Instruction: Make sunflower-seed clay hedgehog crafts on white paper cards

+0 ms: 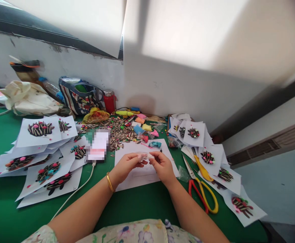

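Both hands meet above a white sheet of paper (127, 185) at the middle of the table. Between their fingertips is a small crinkled clear plastic wrapper (145, 156) with something pale in it. My left hand (125, 167), with a gold bangle at its wrist, pinches the wrapper's left end. On the other end, the thumb and fingers of my right hand (164, 167) are closed. Just beyond the hands, a teal clay packet (155, 144) lies on the paper. The paper bears faint lines, partly covered by the hands.
Scissors (189, 167) lie at the right, beside stacked cards (208, 157) with seed-and-clay figures. More cards (46, 172) pile up at the left, near a phone (98, 148) on a cable. Sunflower seeds (119, 130), coloured clay packets (147, 127) and a red flask (109, 101) stand behind.
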The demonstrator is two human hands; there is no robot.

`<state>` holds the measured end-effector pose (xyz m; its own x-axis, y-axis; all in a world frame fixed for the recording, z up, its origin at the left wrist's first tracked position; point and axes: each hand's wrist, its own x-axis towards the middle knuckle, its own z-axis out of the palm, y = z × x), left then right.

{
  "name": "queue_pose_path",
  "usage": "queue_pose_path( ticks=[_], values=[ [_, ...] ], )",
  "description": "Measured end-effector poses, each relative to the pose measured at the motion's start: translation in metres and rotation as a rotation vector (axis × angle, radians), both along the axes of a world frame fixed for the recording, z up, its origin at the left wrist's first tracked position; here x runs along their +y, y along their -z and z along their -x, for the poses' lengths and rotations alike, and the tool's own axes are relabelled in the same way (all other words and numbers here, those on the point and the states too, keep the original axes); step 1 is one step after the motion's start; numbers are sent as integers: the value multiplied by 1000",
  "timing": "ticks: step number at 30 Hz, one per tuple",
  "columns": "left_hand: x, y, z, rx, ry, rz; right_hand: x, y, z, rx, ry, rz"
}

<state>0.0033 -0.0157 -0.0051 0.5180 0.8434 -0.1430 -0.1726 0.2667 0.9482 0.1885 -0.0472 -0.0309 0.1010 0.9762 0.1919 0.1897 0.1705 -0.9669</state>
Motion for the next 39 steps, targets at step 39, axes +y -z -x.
queue_pose_path(
  ticks=[39],
  values=[
    [0, 4, -4, 87, -30, 11, 0, -3, 2, -123, -9, -3]
  ],
)
